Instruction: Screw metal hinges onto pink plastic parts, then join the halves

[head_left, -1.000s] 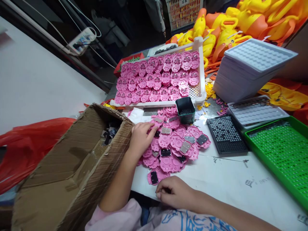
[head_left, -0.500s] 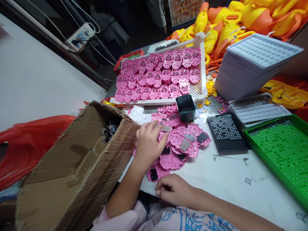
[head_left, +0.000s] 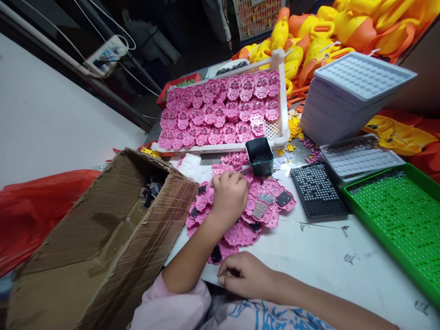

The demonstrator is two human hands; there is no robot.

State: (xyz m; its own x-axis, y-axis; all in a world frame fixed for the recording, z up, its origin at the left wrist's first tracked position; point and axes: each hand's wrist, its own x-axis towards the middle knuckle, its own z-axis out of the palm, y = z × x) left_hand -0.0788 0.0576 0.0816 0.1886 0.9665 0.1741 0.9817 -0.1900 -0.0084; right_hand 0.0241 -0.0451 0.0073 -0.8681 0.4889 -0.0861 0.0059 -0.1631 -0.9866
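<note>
My left hand [head_left: 229, 195] is over the middle of a pile of pink plastic pieces [head_left: 242, 233], its fingers curled down onto them; what the fingertips pinch, if anything, is hidden. Several pieces carry black or silvery plates, such as the silvery plate [head_left: 260, 210] right of that hand. My right hand [head_left: 240, 273] rests at the table's near edge, below the pile, with its fingers curled in and the thumb near them; nothing can be made out in it. Behind the pile stands a small black container [head_left: 260, 156] with small dark parts inside.
A cardboard box [head_left: 151, 238] stands on the left. Stacked pink pieces fill most of a white crate [head_left: 284, 105] at the back. To the right are a black perforated tray [head_left: 318, 190], a green tray [head_left: 395, 211], stacked white trays [head_left: 343, 110] and yellow-orange duck-shaped items [head_left: 319, 50].
My left hand has moved right over the pile, and its fingers have curled in from a more spread pose. My right hand keeps its curled pose. The whole view has shifted slightly.
</note>
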